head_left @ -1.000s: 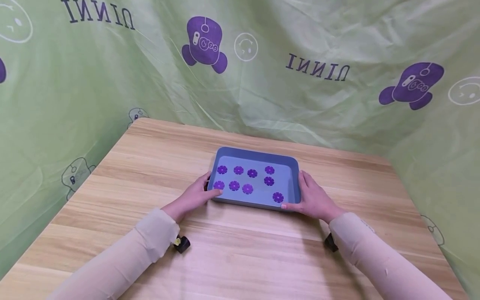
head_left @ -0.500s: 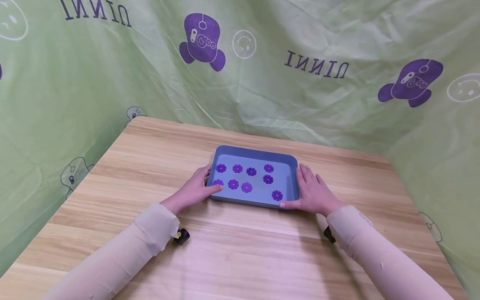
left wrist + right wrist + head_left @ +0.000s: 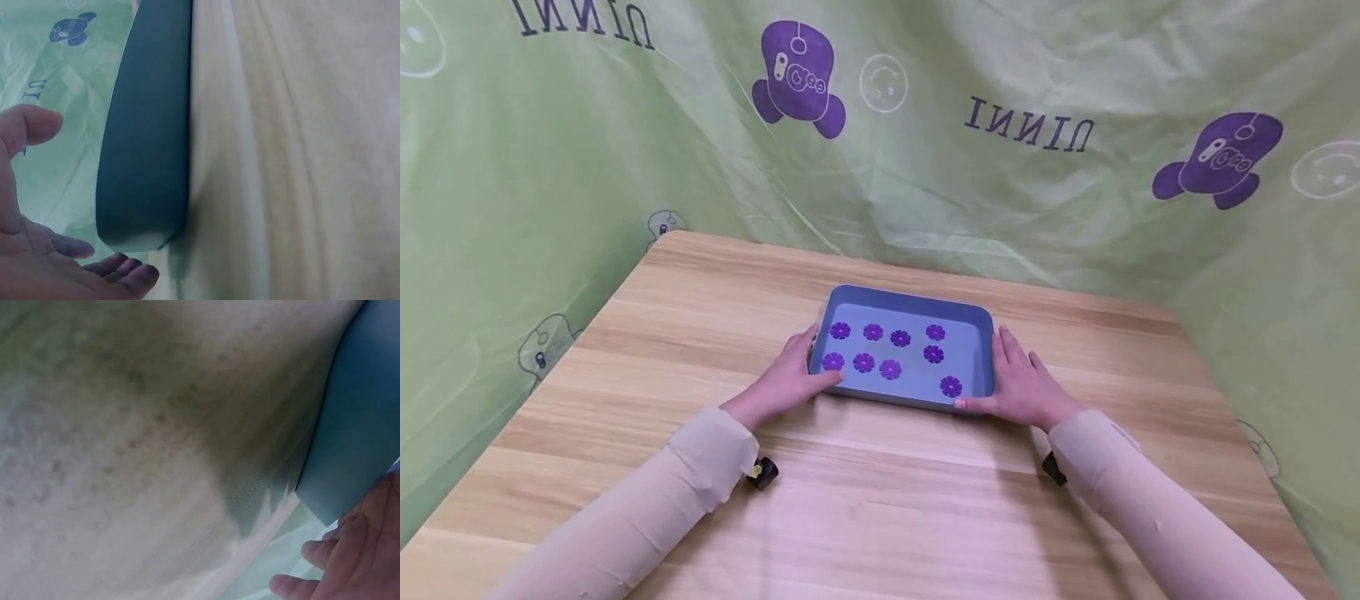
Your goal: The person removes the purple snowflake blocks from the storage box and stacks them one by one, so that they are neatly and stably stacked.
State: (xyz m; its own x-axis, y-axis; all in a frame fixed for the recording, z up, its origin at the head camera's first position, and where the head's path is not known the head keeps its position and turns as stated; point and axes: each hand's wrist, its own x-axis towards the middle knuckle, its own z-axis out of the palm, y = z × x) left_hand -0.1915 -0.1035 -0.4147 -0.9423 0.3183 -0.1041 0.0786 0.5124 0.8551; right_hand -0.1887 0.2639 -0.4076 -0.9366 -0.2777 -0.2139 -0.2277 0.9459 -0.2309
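Hands (image 3: 784, 381) flank smooth rounded-rectangle tray (image 3: 913, 358); notched discs (image 3: 891, 369) inside.

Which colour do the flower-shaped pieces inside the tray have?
The flower-shaped pieces are purple, best seen in the head view.

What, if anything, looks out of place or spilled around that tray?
Nothing stands out as spilled or damaged: the nine purple discs in view all lie inside the tray. Their spacing is just uneven, with the disc nearest the right hand out of line.
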